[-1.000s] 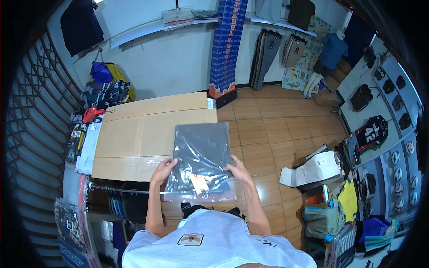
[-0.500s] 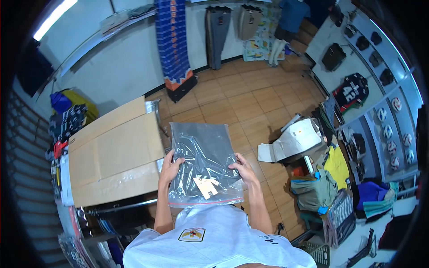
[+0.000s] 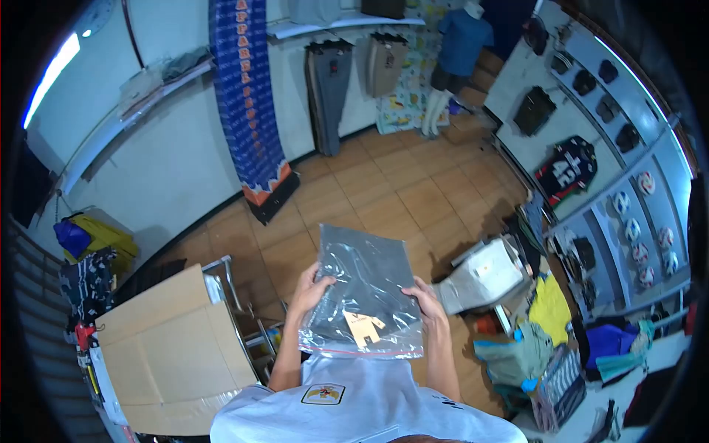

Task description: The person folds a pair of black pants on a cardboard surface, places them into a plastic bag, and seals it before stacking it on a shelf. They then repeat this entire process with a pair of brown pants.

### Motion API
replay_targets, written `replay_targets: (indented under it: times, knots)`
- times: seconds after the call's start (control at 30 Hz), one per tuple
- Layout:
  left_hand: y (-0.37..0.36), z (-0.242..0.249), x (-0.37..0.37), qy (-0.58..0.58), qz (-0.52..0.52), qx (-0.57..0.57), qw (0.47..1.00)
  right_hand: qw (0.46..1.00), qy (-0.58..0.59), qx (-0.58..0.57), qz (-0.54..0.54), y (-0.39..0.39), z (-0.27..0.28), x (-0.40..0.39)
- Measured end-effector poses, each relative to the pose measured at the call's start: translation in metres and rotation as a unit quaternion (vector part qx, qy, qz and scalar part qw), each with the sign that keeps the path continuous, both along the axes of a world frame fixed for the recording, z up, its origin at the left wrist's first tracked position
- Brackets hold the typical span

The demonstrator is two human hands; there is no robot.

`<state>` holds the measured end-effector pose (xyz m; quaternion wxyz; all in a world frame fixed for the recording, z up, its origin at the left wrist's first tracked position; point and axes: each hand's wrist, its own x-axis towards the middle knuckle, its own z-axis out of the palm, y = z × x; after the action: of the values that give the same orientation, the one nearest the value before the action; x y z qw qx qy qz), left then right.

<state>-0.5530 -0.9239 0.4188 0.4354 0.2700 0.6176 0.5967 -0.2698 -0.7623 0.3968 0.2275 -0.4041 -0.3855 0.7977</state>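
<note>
Both hands are up in the lower middle of the frame, and between them sits a clear plastic bag (image 3: 363, 295) with a dark folded garment inside, held above the person's white shirt (image 3: 347, 402). The left hand (image 3: 310, 288) grips the bag's left edge, fingers curled over the front of the plastic near the upper corner. The right hand (image 3: 430, 304) clamps the right edge, thumb on top and fingers wrapped round the side. The bag tilts slightly, its top corner pointing toward the centre of the frame, its bottom edge with a thin red seal line lying just over the shirt collar. A tan paper tag (image 3: 363, 327) shows through the plastic near the bottom, between the two hands. Off to the lower left lies a flattened cardboard sheet (image 3: 166, 347), well apart from the bag, with a metal rack frame (image 3: 229, 284) at its right edge. Just right of the right hand stands a white box (image 3: 484, 273) on the wooden tile floor (image 3: 399, 192). In the upper left of centre a blue and orange banner (image 3: 247, 103) hangs down the wall, and next to it trousers (image 3: 329, 85) hang in a row. A dark numbered jersey (image 3: 565, 170) is pinned to the wall at the right, above shelves of balls (image 3: 650, 236).
</note>
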Motion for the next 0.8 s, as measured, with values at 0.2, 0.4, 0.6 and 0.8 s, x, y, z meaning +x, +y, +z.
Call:
replay_targets:
  times: [0.2, 0.4, 0.6, 0.8]
  knots:
    - [0.064, 0.013, -0.107, 0.058, 0.009, -0.002, 0.998, 0.998, 0.045, 0.006, 0.04, 0.084, 0.012, -0.108]
    - [0.072, 0.029, -0.193, 0.091, 0.1, -0.04, 0.99, 0.991, 0.078, 0.0, 0.11, 0.143, 0.017, -0.24]
    - [0.094, 0.026, -0.278, 0.005, 0.21, 0.041, 0.977, 0.975, 0.076, -0.001, 0.21, 0.207, 0.022, -0.385]
    - [0.139, 0.055, -0.389, -0.011, 0.281, 0.052, 0.958, 0.954, 0.093, 0.009, 0.284, 0.273, 0.044, -0.541]
